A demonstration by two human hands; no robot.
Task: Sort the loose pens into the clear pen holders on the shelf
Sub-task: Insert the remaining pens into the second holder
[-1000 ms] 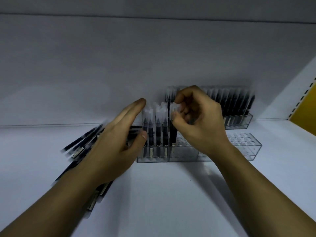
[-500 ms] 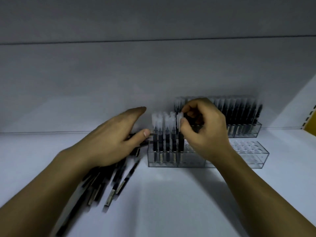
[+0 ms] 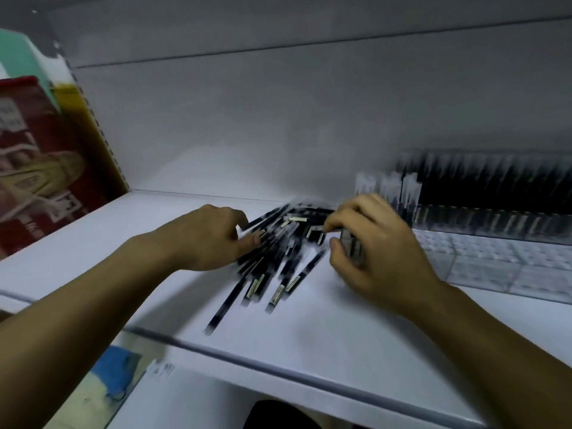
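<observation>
The loose pens [image 3: 278,258] lie in a fanned heap on the white shelf [image 3: 309,335], between the two hands. Their long axes run from about 7 o'clock to 1 o'clock, and the metal clips sit mostly at the near ends. The left hand [image 3: 204,239] rests on the heap's 9 o'clock edge, fingers loosely bent, its forefinger [image 3: 252,240] touching the pens. The right hand [image 3: 380,258] is curled at 3 o'clock; blur hides whether it holds anything. Further toward 3 o'clock stand the clear holders [image 3: 495,267], the rear row full of dark pens.
</observation>
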